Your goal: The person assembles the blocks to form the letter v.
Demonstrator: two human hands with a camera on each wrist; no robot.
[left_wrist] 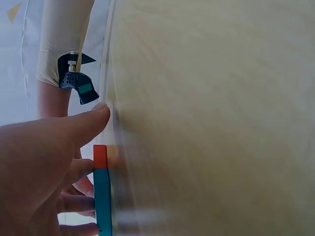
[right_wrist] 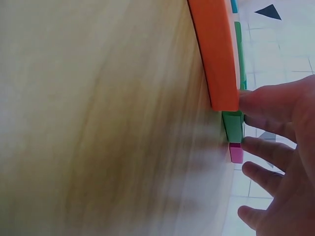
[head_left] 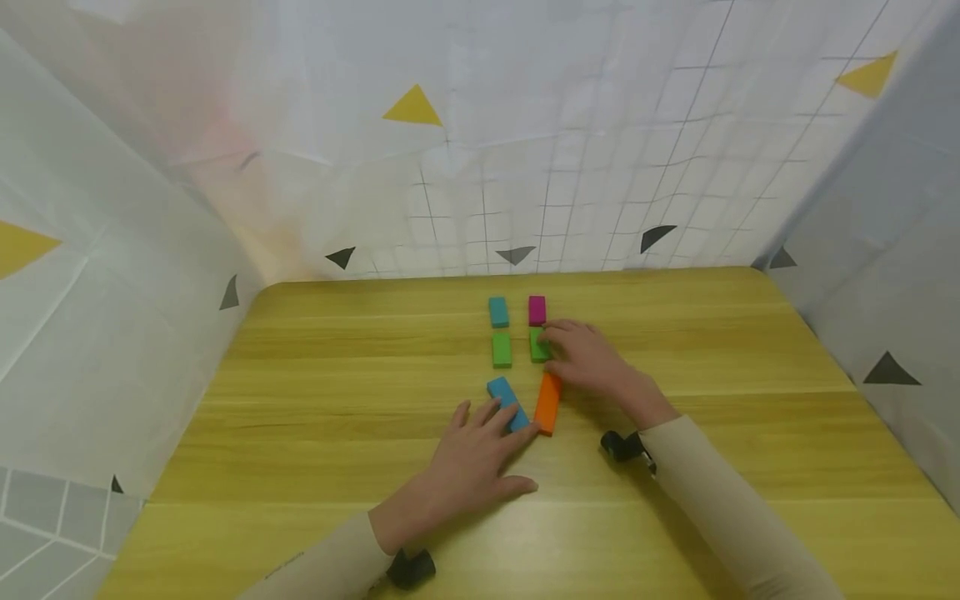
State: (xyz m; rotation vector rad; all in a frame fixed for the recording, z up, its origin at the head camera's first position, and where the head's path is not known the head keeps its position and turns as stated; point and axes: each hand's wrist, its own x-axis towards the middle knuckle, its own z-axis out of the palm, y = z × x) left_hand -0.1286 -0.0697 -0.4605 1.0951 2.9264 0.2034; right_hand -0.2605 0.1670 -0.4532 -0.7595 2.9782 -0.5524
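Observation:
My left hand (head_left: 468, 462) lies low over the table with its fingers spread, fingertips on a long blue block (head_left: 500, 389). That block slants toward an orange block (head_left: 548, 407), their near ends close together. With fingers extended, my right hand (head_left: 588, 354) touches the top of a green block (head_left: 536, 352); in the right wrist view its thumb is at the far end of the orange block (right_wrist: 216, 54). A magenta block (head_left: 537, 310) lies just beyond that green one. To the left are a second green block (head_left: 502, 350) and a teal block (head_left: 498, 312).
The blocks lie on a wood-grain table (head_left: 322, 375). White patterned cloth (head_left: 480, 167) hangs behind the table and along both sides. A small dark device is strapped at each wrist.

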